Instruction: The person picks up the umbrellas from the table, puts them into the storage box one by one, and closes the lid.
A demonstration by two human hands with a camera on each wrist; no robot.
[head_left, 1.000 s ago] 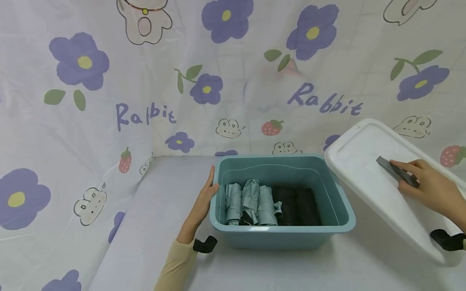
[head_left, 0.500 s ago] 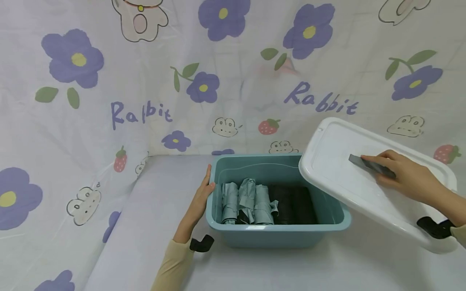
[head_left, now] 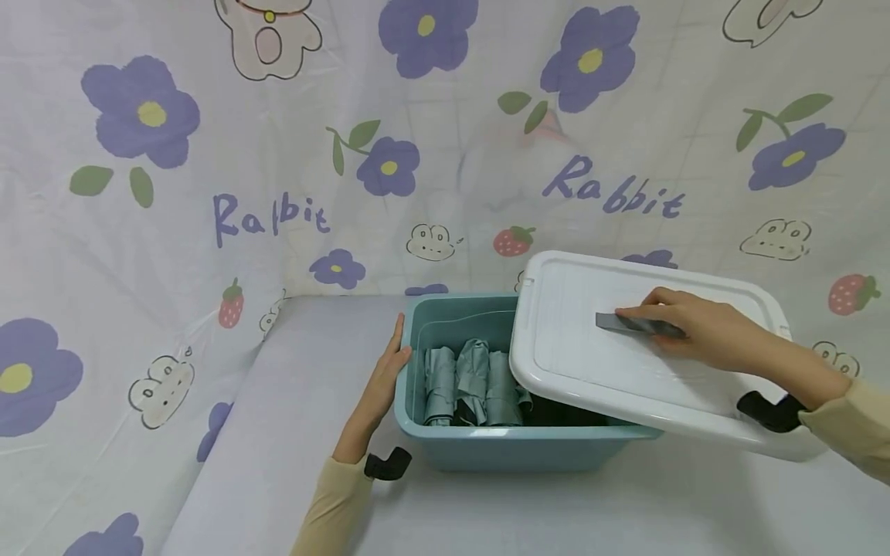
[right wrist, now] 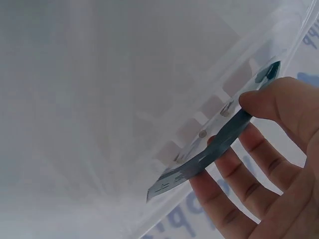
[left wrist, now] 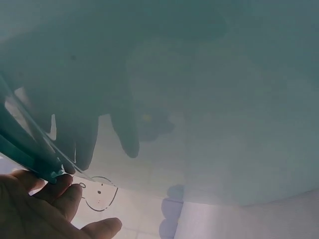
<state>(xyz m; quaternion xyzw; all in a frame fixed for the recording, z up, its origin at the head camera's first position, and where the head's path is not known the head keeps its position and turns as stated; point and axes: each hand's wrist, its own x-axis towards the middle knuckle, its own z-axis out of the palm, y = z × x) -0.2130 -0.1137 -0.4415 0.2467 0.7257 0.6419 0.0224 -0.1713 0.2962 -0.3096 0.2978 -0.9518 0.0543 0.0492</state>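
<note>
A blue-green plastic box (head_left: 514, 455) stands on the table in the head view. Inside lie light blue rolled bundles (head_left: 439, 386), which look like folded umbrellas; the dark ones beside them are mostly hidden. My left hand (head_left: 375, 386) touches the box's left side, its fingertips at the rim in the left wrist view. With my right hand (head_left: 716, 332) I hold a white lid (head_left: 577, 371) by its grey handle (head_left: 612, 320), thumb on one side and fingers on the other in the right wrist view. Slightly tilted, the lid hangs over the box's right half.
A pale cloth covers the table (head_left: 306, 432). Behind the box hangs a white curtain (head_left: 473, 177) printed with purple flowers, strawberries and rabbits. Black wrist mounts (head_left: 389, 463) sit at both sleeves.
The lid has moved left and levelled out in my right hand, from beside the box to over its right half, covering the dark bundles. My left hand stays at the box's left side.
</note>
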